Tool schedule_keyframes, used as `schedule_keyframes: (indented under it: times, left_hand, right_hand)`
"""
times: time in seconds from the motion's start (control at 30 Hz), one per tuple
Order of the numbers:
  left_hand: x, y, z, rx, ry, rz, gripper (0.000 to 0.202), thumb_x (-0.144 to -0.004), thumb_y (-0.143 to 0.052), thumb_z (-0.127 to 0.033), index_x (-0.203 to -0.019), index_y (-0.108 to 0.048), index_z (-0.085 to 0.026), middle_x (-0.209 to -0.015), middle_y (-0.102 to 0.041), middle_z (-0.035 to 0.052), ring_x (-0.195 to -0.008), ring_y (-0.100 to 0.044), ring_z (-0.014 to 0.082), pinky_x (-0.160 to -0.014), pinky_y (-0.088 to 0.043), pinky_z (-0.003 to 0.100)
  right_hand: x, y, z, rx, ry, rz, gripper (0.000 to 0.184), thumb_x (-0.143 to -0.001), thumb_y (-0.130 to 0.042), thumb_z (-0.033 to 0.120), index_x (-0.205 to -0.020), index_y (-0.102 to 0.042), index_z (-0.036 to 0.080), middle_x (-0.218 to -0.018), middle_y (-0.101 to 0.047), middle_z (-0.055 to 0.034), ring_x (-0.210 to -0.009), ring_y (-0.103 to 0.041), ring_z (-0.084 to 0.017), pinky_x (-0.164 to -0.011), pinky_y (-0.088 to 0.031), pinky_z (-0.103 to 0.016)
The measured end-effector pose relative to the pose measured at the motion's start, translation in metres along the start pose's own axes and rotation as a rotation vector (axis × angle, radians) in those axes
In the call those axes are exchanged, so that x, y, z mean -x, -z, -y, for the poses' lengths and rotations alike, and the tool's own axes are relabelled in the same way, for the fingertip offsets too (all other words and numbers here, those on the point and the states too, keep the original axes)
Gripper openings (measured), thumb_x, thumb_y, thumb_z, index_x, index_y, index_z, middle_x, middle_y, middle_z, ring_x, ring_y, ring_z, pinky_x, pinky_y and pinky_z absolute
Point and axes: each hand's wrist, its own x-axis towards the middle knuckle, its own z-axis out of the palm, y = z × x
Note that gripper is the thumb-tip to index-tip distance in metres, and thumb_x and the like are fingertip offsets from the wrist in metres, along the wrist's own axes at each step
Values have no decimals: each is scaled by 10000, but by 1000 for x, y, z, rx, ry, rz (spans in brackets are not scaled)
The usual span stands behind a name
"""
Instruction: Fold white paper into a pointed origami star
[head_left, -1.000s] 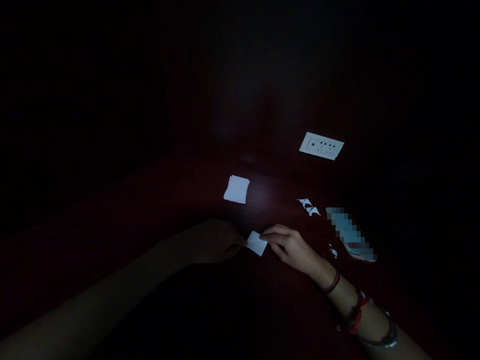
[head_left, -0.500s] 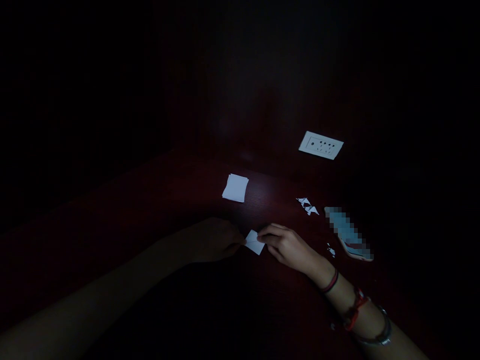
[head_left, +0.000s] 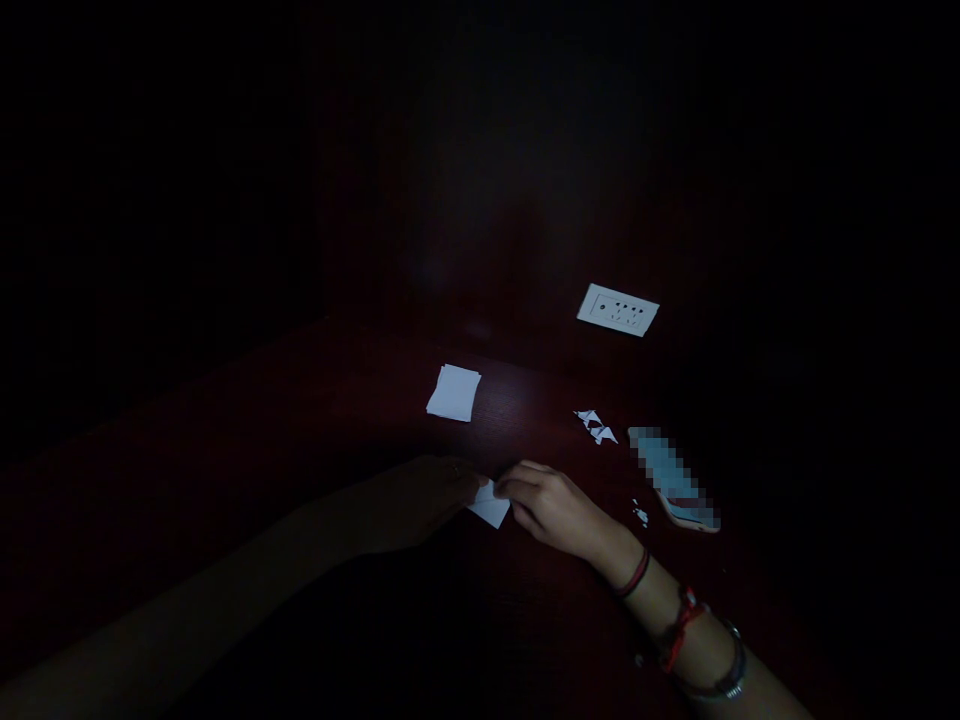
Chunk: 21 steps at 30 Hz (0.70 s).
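A small white piece of paper (head_left: 491,508) with a crease line lies between my two hands, low over the dark red table. My left hand (head_left: 435,495), deep in shadow, has its fingertips closed on the paper's upper left side. From the other side my right hand (head_left: 551,508) pinches the upper right edge, its fingers bent. Beyond them sits a stack of white paper sheets (head_left: 454,392). Folded white paper pieces (head_left: 598,428) lie off to the right of the stack.
A phone (head_left: 675,480) with a blurred screen lies right of my right hand. Tiny paper scraps (head_left: 640,514) are scattered beside it. A white wall socket (head_left: 619,310) is at the back. The surroundings are very dark.
The whole view has shifted, so things appear slightly lower and further left. My left fingers have moved up along the paper's top edge, closer to my right fingers.
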Motion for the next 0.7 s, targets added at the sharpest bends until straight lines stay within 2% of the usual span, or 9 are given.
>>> schedule_keyframes:
  times: [0.1,0.2,0.4,0.57,0.7]
  left_hand:
    - [2,0,4,-21,-2,38,347,-838,-386,-190,-1185,-378,-193,-1177,-472,41,-1090,-389,190,-883,-316,333]
    - [0,5,0,-26,-1,65,328,-837,-382,-177,-1164,-399,-192,-1151,-489,47,-1041,-430,182,-860,-331,326]
    - [-1,10,-7,-96,-13,54,308,-840,-377,-167,-1141,-423,-210,-1210,-442,24,-1154,-307,196,-913,-263,339]
    - [-3,9,-9,-78,59,41,296,-858,-350,-188,-1147,-409,-206,-1150,-486,35,-1045,-410,187,-851,-301,317]
    - [-7,12,-12,-57,61,93,293,-839,-371,-149,-1121,-418,-209,-1133,-488,25,-980,-436,170,-810,-311,290]
  right_hand:
    - [0,0,0,3,-2,8,185,-769,-428,74,-900,-536,148,-859,-550,-52,-836,-491,-145,-771,-416,-275]
    - [0,0,0,4,-6,8,185,-768,-428,76,-903,-530,152,-861,-545,-52,-834,-488,-146,-769,-415,-281]
    - [1,0,0,7,15,9,181,-776,-431,89,-915,-525,158,-878,-543,-53,-837,-488,-148,-767,-416,-294]
    - [1,0,-1,3,13,13,199,-785,-415,80,-929,-529,157,-919,-554,-60,-884,-488,-159,-784,-413,-305]
    - [1,1,-1,6,19,38,218,-778,-415,74,-954,-518,151,-949,-559,-58,-924,-477,-163,-808,-405,-308]
